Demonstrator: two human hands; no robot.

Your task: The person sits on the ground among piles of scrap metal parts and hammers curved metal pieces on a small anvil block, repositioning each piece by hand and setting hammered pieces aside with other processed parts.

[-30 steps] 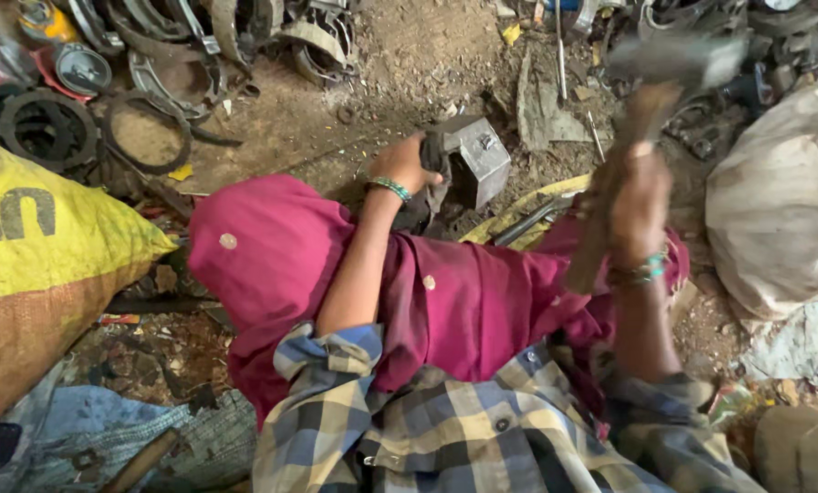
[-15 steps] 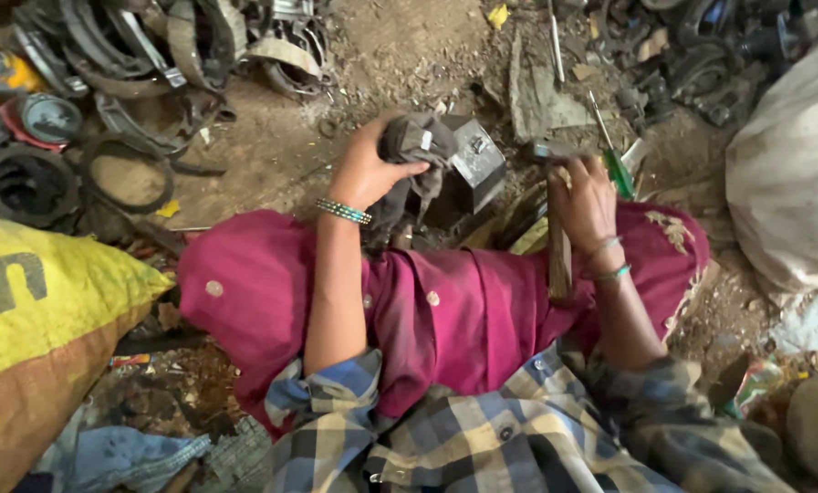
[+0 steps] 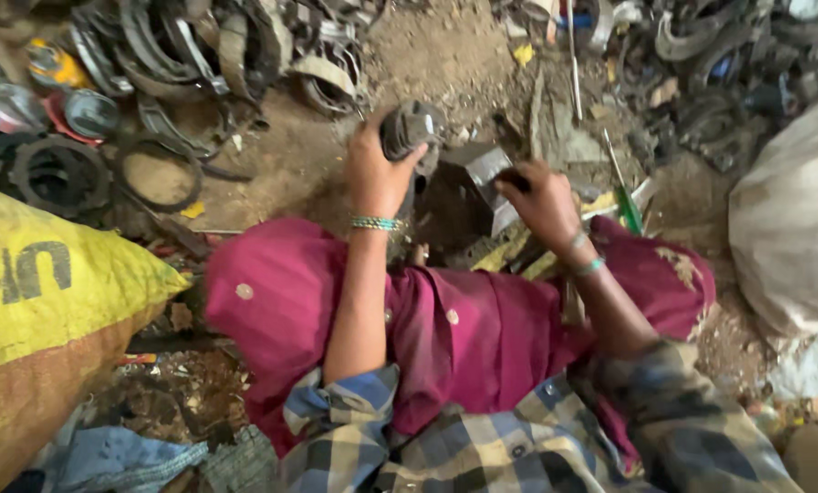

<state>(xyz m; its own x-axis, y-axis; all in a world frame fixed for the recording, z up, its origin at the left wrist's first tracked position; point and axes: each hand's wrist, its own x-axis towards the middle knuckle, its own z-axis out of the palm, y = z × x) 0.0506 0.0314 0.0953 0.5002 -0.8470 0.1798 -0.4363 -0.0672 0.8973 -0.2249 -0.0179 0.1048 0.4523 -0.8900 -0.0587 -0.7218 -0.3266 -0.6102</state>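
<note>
Looking down from the head cam, the thing that matters sits dead ahead of the lap: a dark, greasy, roughly cylindrical metal part (image 3: pixel 411 130), held up just above the dirt and right against a dull grey boxy metal block (image 3: pixel 482 173) on the ground. The part lies slightly left of centre, so the left hand (image 3: pixel 377 173) is the one on it, fingers wrapped around its lower side, thumb toward the block. Its long axis looks to run up and away from me, tilted a little to the right, though the grime makes the ends hard to read.

The right hand (image 3: pixel 544 203) is just beside the block's right edge, closed in a fist around something dark and short (a handle, I'd guess, but most of it is hidden by the fingers). Both wrists carry thin turquoise bangles (image 3: pixel 375 223).

Pose-wise: the left forearm comes straight up out of the checked blue-and-cream sleeve (image 3: pixel 349 415) over the magenta cloth (image 3: pixel 463 338) across the knees, wrist bent forward. The right forearm angles in from the lower right, wrist cocked inward toward the block, so the two hands are near each other but not touching.

Around them: black rubber rings and belts (image 3: pixel 158 173) upper left, a yellow woven sack (image 3: pixel 53 301) on the left, a pale sack (image 3: pixel 792 219) on the right.
</note>
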